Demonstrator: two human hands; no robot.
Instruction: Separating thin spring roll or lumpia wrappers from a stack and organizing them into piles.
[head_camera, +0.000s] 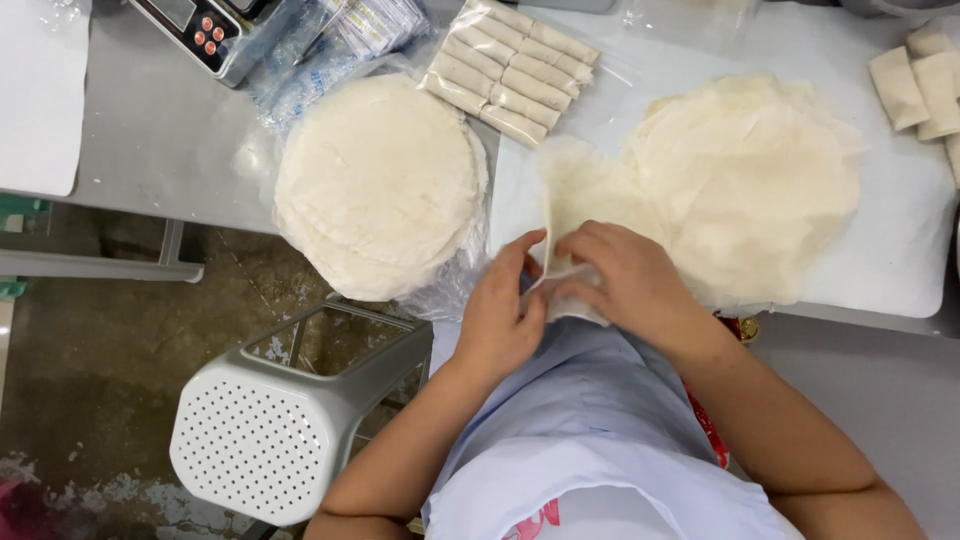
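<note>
Both hands, left hand (497, 318) and right hand (622, 282), pinch one thin wrapper (578, 205) at the white board's (900, 250) near edge; finished rolls (918, 82) lie at its far corner, wrapper stack (745, 180) remains.

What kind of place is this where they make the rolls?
Probably a small food workshop that makes spring rolls. Stacks of round wrappers lie on a steel table, a bag of finished rolls sits beside a digital scale, and both hands fold one wrapper.

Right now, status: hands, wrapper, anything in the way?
Left hand and right hand both pinching one thin wrapper sheet at the board's near edge. Wrapper stack alongside, touching. Nothing blocking.
</note>
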